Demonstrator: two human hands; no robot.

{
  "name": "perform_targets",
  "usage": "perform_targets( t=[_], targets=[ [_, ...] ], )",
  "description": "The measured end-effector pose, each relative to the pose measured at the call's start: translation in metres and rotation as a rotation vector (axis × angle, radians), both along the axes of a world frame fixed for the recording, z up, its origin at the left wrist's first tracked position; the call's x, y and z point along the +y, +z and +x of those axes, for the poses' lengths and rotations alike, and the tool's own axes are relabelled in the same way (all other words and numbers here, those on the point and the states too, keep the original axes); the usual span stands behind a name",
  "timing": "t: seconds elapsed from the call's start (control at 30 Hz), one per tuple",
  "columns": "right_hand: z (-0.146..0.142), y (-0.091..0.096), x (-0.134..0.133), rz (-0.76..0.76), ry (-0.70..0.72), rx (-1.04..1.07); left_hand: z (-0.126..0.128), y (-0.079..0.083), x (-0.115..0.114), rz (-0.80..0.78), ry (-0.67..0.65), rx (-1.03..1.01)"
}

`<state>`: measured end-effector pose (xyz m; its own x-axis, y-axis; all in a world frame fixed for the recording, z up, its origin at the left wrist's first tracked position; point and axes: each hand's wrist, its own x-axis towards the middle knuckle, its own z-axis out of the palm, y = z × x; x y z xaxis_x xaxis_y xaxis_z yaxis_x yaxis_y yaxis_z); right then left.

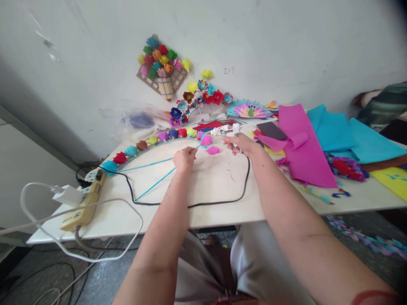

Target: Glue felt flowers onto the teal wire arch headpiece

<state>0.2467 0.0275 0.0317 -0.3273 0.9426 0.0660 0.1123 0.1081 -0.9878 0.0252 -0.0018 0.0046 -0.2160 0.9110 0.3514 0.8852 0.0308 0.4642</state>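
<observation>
So from the left: there's a power strip (84, 207) on the table end, and its black cord (219, 204) loops along the front edge, probably so it doesn't cross the flowers. The row of colourful flowers (141, 145) curves along the back, which I'd guess stops them getting squashed. Blue cord (155, 184) trails from that end in a loose bend towards the hands, so my read is there's slack to work with. The pink flower (206, 140) sits just past the left hand (185, 159), with a loose pink piece (213, 150) just beside it, handy for either hand. Magenta sheet (305, 148) lies off to the right, out of the way of both hands, I reckon.

Fingers now: left ones are pinched together on the blue cord close to the pink flower, steadying it, I think. Right hand (242, 144) is curled round a pale corded tool (239, 151), maybe a glue gun. It's mostly hidden by the palm, so can't tell how tight the grip is.
</observation>
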Motion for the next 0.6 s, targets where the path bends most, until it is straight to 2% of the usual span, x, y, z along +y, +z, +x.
perform_targets(
  t=[0.2,0.43,0.6],
  targets=[
    [0.0049,0.0028,-0.0017,-0.008,0.048,0.001,-0.001,0.0014,-0.0009,-0.016,-0.005,0.013],
    [0.0079,0.0046,-0.0047,-0.041,0.138,-0.102,-0.0008,-0.0004,0.0004,-0.075,0.014,0.065],
    [0.0067,0.0057,-0.0069,-0.01,0.178,-0.147,-0.0008,-0.0012,0.0013,-0.104,0.022,0.096]
  ],
)
